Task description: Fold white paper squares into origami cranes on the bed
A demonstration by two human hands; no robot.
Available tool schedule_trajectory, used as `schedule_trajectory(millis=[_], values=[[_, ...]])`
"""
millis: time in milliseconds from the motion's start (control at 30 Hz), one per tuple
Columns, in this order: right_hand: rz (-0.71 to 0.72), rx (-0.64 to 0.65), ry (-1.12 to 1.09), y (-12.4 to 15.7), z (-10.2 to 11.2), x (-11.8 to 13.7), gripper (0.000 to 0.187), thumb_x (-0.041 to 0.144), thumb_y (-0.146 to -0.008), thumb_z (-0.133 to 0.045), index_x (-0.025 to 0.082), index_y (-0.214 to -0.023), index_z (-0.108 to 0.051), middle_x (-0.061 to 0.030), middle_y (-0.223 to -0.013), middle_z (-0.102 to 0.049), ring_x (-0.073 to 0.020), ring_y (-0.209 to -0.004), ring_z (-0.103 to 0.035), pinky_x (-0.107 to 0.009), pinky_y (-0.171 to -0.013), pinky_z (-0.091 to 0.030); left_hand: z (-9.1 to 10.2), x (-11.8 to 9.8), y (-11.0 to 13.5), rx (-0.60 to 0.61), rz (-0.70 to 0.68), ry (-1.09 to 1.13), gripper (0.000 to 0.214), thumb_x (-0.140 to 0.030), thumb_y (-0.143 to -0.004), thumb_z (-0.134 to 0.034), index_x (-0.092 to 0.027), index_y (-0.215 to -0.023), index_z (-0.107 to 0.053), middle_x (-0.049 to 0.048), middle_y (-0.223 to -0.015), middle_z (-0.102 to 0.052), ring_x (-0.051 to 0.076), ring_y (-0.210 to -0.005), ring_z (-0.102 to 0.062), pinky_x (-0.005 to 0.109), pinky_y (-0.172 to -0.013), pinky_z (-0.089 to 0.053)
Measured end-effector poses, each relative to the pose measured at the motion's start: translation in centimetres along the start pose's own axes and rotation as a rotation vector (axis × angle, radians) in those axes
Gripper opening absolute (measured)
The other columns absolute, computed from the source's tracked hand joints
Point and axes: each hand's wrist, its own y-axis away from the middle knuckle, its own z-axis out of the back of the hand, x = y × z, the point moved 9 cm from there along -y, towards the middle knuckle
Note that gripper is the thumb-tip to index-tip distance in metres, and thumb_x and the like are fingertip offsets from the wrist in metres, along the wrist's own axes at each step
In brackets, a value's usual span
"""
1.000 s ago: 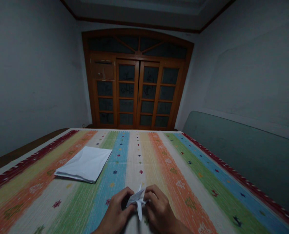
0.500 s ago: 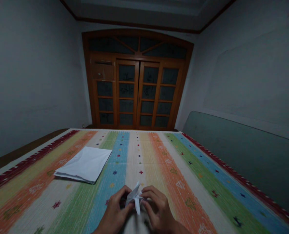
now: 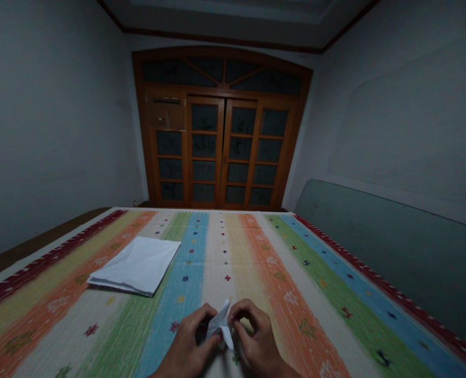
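A small folded white paper figure (image 3: 222,324) with pointed tips sits between my two hands, just above the striped cloth near the bottom edge of the view. My left hand (image 3: 188,344) pinches its left side with thumb and fingers. My right hand (image 3: 256,338) is closed on its right side, fingertips pressed at the top point. Both hands rest low over the blue and cream stripes.
A stack of white paper sheets (image 3: 138,265) lies on the cloth to the left, farther away. The multicoloured striped cloth (image 3: 296,273) covers the whole surface. A grey-green board (image 3: 394,247) leans along the right wall. Wooden glazed doors (image 3: 221,152) stand at the far end.
The paper figure's lower point has shortened and turned as my fingers shifted on it. Both hands stayed in nearly the same place, the right fingertips moving up to the top point.
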Motion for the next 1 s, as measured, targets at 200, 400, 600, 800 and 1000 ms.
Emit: schedule_trajectory(millis=[200,400,600,800,1000], values=[[-0.150,0.061,-0.082,0.4,-0.8,-1.6,0.016,0.021,-0.085,-0.066,0.021,-0.100,-0.068,-0.0053,-0.088,-0.072,-0.0210,-0.082,-0.070,-0.029,-0.073,-0.056,0.4,-0.1,0.0,-0.034,0.017,0.003,0.006,-0.025,-0.083,-0.066,-0.018,-0.084,-0.066,0.0010,-0.077,-0.069,0.020,-0.073,-0.063,0.027,-0.068,-0.044],[-0.198,0.054,-0.068,0.5,-0.8,-1.8,0.006,0.017,-0.081,-0.069,0.020,-0.077,-0.065,-0.0022,-0.075,-0.068,-0.0193,-0.073,-0.067,-0.026,-0.068,-0.053,0.3,-0.2,0.0,-0.038,0.016,-0.055,0.003,-0.016,-0.077,-0.067,-0.019,-0.077,-0.067,-0.0021,-0.072,-0.067,0.017,-0.070,-0.060,0.024,-0.066,-0.041],[-0.219,0.082,-0.127,0.7,-0.9,-1.9,0.015,0.026,-0.088,-0.067,0.021,-0.103,-0.065,-0.0065,-0.097,-0.068,-0.0235,-0.092,-0.068,-0.032,-0.081,-0.054,1.1,0.2,-0.1,-0.108,0.025,-0.036,0.006,-0.024,-0.080,-0.070,-0.019,-0.079,-0.068,-0.0012,-0.072,-0.066,0.018,-0.068,-0.059,0.024,-0.064,-0.042],[-0.347,0.209,-0.268,1.0,-2.8,-3.2,0.037,0.029,-0.079,-0.079,0.021,-0.111,-0.061,-0.0066,-0.101,-0.068,-0.0224,-0.086,-0.068,-0.033,-0.077,-0.054,1.2,0.8,-0.4,-0.139,0.011,0.206,0.026,-0.040,-0.080,-0.079,-0.019,-0.088,-0.064,0.0033,-0.086,-0.070,0.023,-0.085,-0.068,0.030,-0.078,-0.055],[-0.405,0.179,-0.273,0.8,-2.8,-3.7,0.029,0.020,-0.072,-0.080,0.021,-0.096,-0.063,-0.0014,-0.087,-0.068,-0.0198,-0.081,-0.067,-0.027,-0.069,-0.050,0.2,1.6,0.0,-0.026,0.017,0.307,0.043,-0.049,-0.078,-0.084,-0.020,-0.101,-0.062,0.0066,-0.097,-0.070,0.024,-0.090,-0.069,0.032,-0.080,-0.057]])
